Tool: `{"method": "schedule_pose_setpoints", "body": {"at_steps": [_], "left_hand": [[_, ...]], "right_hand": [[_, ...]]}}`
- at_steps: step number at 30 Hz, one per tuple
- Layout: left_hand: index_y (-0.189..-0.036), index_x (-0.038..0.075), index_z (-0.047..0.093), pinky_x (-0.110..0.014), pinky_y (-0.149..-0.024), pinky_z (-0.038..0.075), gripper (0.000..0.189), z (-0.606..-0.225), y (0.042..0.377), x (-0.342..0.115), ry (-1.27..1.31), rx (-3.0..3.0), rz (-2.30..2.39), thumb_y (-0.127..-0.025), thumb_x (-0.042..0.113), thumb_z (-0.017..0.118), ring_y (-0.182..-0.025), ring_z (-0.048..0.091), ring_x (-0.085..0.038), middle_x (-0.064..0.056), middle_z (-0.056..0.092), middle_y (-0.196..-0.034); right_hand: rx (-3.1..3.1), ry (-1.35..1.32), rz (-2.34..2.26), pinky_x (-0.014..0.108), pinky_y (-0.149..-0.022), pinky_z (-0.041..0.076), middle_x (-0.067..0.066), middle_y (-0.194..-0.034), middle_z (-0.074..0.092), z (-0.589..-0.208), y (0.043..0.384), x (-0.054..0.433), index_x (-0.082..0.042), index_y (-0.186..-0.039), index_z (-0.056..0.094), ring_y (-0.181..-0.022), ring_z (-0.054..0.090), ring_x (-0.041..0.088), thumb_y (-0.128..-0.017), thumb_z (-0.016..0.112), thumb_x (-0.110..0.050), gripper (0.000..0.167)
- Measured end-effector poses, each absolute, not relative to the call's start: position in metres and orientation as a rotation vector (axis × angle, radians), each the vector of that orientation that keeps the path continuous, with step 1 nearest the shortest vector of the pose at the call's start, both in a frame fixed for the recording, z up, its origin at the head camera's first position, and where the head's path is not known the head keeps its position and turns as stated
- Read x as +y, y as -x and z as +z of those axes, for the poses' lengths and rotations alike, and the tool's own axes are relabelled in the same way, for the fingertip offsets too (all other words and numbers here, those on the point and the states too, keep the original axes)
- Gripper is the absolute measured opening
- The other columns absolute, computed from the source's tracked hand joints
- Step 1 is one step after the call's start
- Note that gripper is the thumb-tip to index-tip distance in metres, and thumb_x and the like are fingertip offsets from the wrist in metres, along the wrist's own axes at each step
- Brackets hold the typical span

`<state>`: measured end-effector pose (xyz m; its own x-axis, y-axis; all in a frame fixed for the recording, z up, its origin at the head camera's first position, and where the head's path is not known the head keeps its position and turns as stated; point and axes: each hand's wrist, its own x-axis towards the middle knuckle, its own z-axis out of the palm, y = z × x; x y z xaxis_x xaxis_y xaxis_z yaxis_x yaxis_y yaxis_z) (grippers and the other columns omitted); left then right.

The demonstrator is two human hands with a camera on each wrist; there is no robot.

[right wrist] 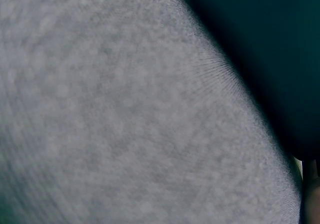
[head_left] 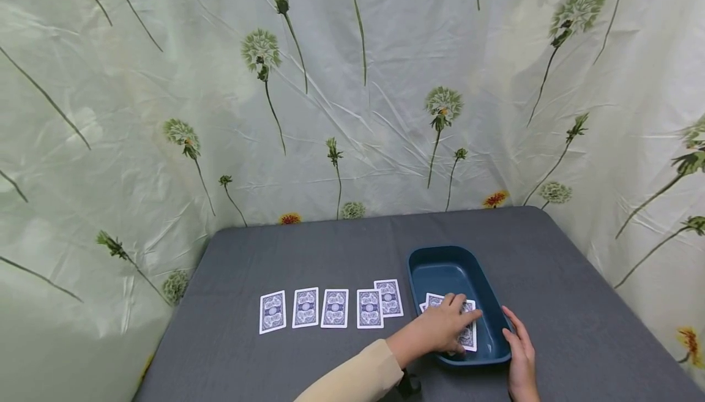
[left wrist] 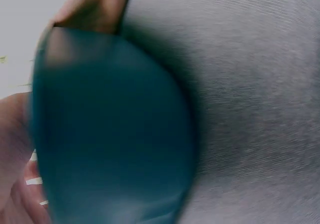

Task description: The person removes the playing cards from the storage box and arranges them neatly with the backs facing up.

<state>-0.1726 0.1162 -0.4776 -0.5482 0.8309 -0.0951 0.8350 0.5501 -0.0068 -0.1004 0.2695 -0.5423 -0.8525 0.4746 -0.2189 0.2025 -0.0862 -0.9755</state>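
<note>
Dark blue, a rounded rectangular tray [head_left: 447, 276] sits on the gray cloth-covered surface [head_left: 308, 255] in your head view; your left hand [head_left: 445, 323] spreads its fingers over white-bordered, blue-patterned cards [head_left: 470, 338] inside, and your right hand [head_left: 521, 356] rests parted fingers against the tray's right side. Your left wrist view shows the tray's wall, blurred; your right, its shadowed side.

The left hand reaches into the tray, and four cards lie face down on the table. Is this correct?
Not quite: the head view shows five cards face down on the table, not four. The left hand does reach into the tray.
</note>
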Motion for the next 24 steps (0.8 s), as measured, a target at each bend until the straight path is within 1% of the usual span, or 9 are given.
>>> {"method": "schedule_pose_setpoints", "body": {"at_steps": [4,9,12,14,16,18,21,24], "left_hand": [[-0.141,0.035,0.026,-0.027,-0.088,0.048,0.078,-0.464,0.172,0.110,-1.422,2.733,0.014,-0.075,0.057,0.062,-0.127,0.035,-0.012,0.003,0.031,-0.142],[-0.142,0.034,0.025,-0.030,-0.086,0.049,0.081,-0.444,0.171,0.093,-1.341,2.793,0.127,-0.074,0.060,0.061,-0.129,0.034,-0.014,0.002,0.030,-0.144],[-0.142,0.033,0.024,-0.031,-0.086,0.049,0.083,-0.433,0.171,0.078,-1.285,2.831,0.207,-0.073,0.060,0.061,-0.130,0.034,-0.016,0.000,0.030,-0.144],[-0.143,0.032,0.023,-0.033,-0.087,0.048,0.085,-0.426,0.171,0.067,-1.228,2.850,0.262,-0.073,0.060,0.062,-0.131,0.033,-0.017,-0.001,0.030,-0.144],[-0.144,0.029,0.022,-0.034,-0.088,0.048,0.088,-0.421,0.171,0.056,-1.177,2.881,0.302,-0.072,0.060,0.063,-0.130,0.033,-0.018,-0.002,0.031,-0.143],[-0.144,0.025,0.024,-0.034,-0.088,0.048,0.090,-0.417,0.171,0.045,-1.130,2.919,0.329,-0.071,0.060,0.064,-0.130,0.033,-0.019,-0.002,0.032,-0.143],[-0.143,0.020,0.026,-0.037,-0.085,0.049,0.092,-0.415,0.170,0.032,-1.068,2.967,0.386,-0.070,0.057,0.068,-0.128,0.036,-0.020,-0.004,0.036,-0.141],[-0.143,0.019,0.027,-0.038,-0.083,0.050,0.093,-0.417,0.167,0.020,-1.015,2.984,0.432,-0.069,0.056,0.069,-0.127,0.037,-0.021,-0.005,0.037,-0.139]], "right_hand": [[-1.993,0.742,2.042,0.056,-0.110,0.004,0.003,-0.153,0.012,-0.542,0.100,0.270,-0.020,-0.144,0.025,-0.139,0.005,0.026,-0.098,0.028,-0.028,0.046],[-1.988,0.719,2.017,0.055,-0.110,0.000,0.004,-0.153,0.014,-0.544,0.101,0.270,-0.016,-0.144,0.025,-0.141,0.002,0.025,-0.098,0.028,-0.026,0.047],[-1.967,0.708,2.002,0.052,-0.111,-0.001,-0.001,-0.151,0.019,-0.545,0.101,0.269,-0.015,-0.143,0.027,-0.141,0.003,0.021,-0.098,0.029,-0.024,0.046],[-1.950,0.700,1.996,0.050,-0.112,-0.001,-0.005,-0.149,0.023,-0.545,0.101,0.268,-0.015,-0.142,0.029,-0.140,0.005,0.016,-0.098,0.031,-0.024,0.046],[-1.941,0.695,1.988,0.048,-0.112,-0.001,-0.010,-0.145,0.026,-0.545,0.101,0.268,-0.014,-0.142,0.030,-0.139,0.007,0.012,-0.098,0.031,-0.023,0.045],[-1.941,0.694,1.983,0.047,-0.112,0.000,-0.011,-0.144,0.027,-0.545,0.101,0.268,-0.014,-0.142,0.030,-0.138,0.008,0.011,-0.097,0.032,-0.023,0.045],[-1.942,0.707,1.982,0.047,-0.112,-0.001,-0.008,-0.147,0.025,-0.545,0.101,0.267,-0.014,-0.142,0.030,-0.140,0.007,0.014,-0.097,0.031,-0.022,0.045],[-1.942,0.726,1.983,0.048,-0.112,-0.001,-0.001,-0.150,0.022,-0.545,0.103,0.266,-0.015,-0.142,0.029,-0.141,0.005,0.018,-0.097,0.031,-0.022,0.045]]}}
